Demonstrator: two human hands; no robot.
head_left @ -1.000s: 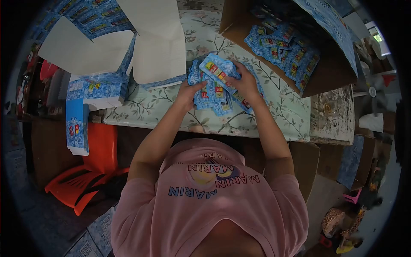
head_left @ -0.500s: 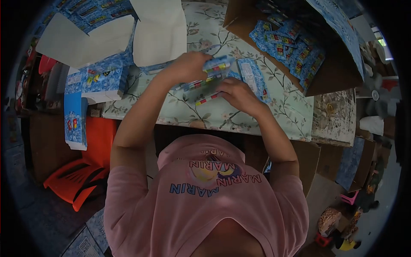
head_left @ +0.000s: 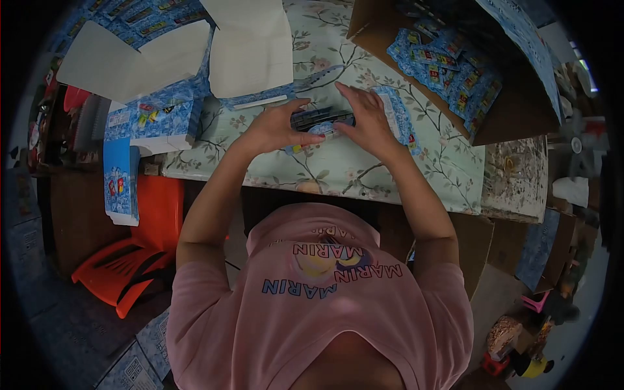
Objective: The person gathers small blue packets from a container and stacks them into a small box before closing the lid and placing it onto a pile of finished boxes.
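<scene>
Left hand: we're cupping the left hand [head_left: 270, 129], partly open, around one end of the packet stack [head_left: 322, 119]; we can't tell how firmly.
Right hand: we're keeping the right hand [head_left: 372, 123] widely open, thumb near the other end.
Packet stack: we're gathering it upright over the desk [head_left: 448, 185], seemingly part-squared.
Loose packets: we're leaving some [head_left: 398, 118] beside the right hand, outside the stack.
Carton: we're seeing many ungathered packets [head_left: 448, 71] inside [head_left: 487, 134].
</scene>
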